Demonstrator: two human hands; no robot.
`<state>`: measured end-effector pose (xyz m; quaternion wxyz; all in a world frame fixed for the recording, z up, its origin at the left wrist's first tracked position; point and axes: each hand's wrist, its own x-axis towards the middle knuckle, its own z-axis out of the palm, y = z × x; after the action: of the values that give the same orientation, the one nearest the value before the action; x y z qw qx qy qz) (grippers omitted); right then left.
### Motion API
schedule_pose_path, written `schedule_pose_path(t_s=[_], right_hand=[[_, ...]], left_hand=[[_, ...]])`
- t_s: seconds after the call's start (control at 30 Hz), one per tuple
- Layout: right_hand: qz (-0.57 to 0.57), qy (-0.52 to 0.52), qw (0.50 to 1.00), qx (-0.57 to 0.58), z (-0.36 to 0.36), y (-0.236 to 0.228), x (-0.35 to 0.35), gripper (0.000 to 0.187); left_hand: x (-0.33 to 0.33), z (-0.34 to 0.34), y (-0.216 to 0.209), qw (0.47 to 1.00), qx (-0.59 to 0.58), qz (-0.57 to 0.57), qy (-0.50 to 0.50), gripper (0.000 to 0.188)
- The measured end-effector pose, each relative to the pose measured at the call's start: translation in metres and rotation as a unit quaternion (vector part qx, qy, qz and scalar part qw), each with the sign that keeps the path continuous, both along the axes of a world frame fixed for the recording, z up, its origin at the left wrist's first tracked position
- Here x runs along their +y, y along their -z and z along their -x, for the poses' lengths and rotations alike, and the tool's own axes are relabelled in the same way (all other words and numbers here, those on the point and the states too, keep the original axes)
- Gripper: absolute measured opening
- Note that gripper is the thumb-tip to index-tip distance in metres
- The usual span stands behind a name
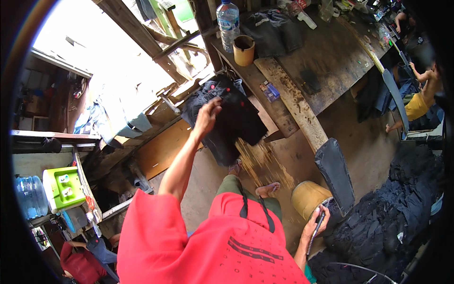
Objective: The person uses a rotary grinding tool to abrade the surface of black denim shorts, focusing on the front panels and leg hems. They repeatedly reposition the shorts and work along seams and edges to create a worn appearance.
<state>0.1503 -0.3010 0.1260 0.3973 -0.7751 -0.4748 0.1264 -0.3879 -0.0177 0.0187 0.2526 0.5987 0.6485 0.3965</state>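
Observation:
My left hand point(208, 116) reaches out over a pair of black shorts point(236, 113) with small red spots near the waist. Its fingers are loosely bent and apart, with nothing seen in them; whether they touch the cloth I cannot tell. The shorts hang at the bench's near left corner. Low on the right, my right hand point(313, 226) is closed around a slim black pen-shaped tool point(320, 221) with a cord or hose running down from it. Beside that hand is a tan cylindrical container point(308, 200), below the dark padded end of a long board point(335, 173).
A wooden bench point(326, 66) holds a water bottle point(228, 26), a tan cup point(244, 50), a small blue box point(270, 91) and dark trousers point(272, 33). Dark cloth point(378, 232) is heaped at lower right. Another person point(428, 90) is at far right, another point(82, 262) at lower left.

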Motion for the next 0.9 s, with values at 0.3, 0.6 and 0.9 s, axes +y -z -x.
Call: schedule_pose_path(t_s=[0.3,0.6,0.9], right_hand=[[0.017,0.06,0.998,-0.011,0.02,-0.002,-0.031,0.024],[-0.084,0.319,0.941,0.07,-0.121,0.109,-0.158,0.024],[-0.01,0.416,0.908,-0.046,-0.355,0.232,-0.133,0.067]], left_hand=[[-0.083,0.035,0.178,0.969,0.109,0.218,-0.03,0.064],[-0.18,-0.158,0.177,0.805,-0.096,0.517,0.273,0.058],[-0.152,-0.309,0.07,0.832,0.105,0.466,0.283,0.049]])
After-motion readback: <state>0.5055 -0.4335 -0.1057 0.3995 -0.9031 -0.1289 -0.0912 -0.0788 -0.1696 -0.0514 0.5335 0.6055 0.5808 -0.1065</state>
